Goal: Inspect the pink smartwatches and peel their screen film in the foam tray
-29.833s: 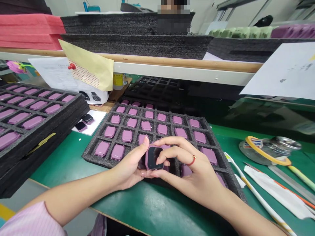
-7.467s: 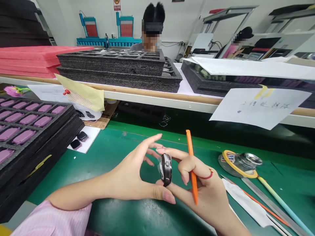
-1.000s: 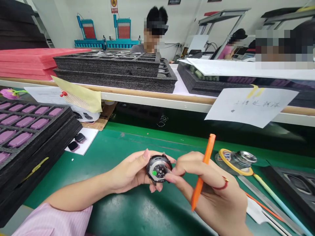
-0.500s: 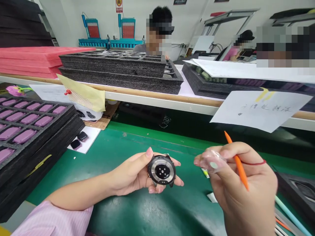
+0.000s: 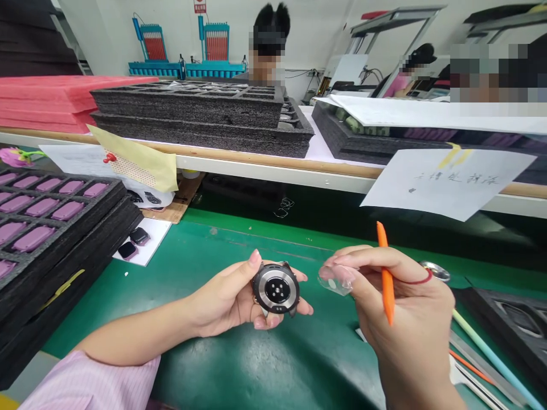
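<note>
My left hand (image 5: 233,299) is closed round the rim of a strapless smartwatch (image 5: 277,289), its back with the round sensor window facing up. To the right and apart from it, my right hand (image 5: 395,302) pinches a clear plastic film (image 5: 336,279) between thumb and fingertips. The film has a small pale round spot on it. An orange pry stick (image 5: 386,279) is tucked between the fingers of the same hand, pointing up. Below both hands lies the green work mat (image 5: 256,376).
A black foam tray (image 5: 81,233) with purple watch bodies stands at the left. Another foam tray (image 5: 513,319) and several thin tools (image 5: 487,364) lie at the right. Across the back runs a shelf (image 5: 256,165) bearing foam trays. Behind it sits a person (image 5: 271,34).
My right hand has moved left with the film and the orange pry stick, closer to the smartwatch. The smartwatch has turned slightly in my left hand. The head view has shifted a little.
</note>
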A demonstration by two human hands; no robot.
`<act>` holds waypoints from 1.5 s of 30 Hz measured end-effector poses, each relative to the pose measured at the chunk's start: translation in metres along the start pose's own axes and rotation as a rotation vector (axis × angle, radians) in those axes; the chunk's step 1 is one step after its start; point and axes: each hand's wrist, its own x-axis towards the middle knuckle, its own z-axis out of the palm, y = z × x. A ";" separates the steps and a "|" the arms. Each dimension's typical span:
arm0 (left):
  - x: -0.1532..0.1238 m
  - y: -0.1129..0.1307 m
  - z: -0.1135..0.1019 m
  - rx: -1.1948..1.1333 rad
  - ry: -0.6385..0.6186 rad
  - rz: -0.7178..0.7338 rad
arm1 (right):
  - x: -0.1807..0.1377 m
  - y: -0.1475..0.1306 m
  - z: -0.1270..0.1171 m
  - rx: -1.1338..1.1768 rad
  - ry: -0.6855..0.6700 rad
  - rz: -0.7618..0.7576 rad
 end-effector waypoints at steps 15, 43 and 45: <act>0.002 -0.002 0.000 -0.005 0.003 -0.019 | 0.000 -0.008 0.011 -0.105 -0.020 -0.034; 0.004 -0.009 0.000 0.076 0.101 0.054 | -0.014 -0.004 0.028 -0.430 -0.105 -0.238; 0.004 -0.010 0.000 0.093 0.121 0.055 | -0.011 -0.004 0.029 -0.431 -0.105 -0.203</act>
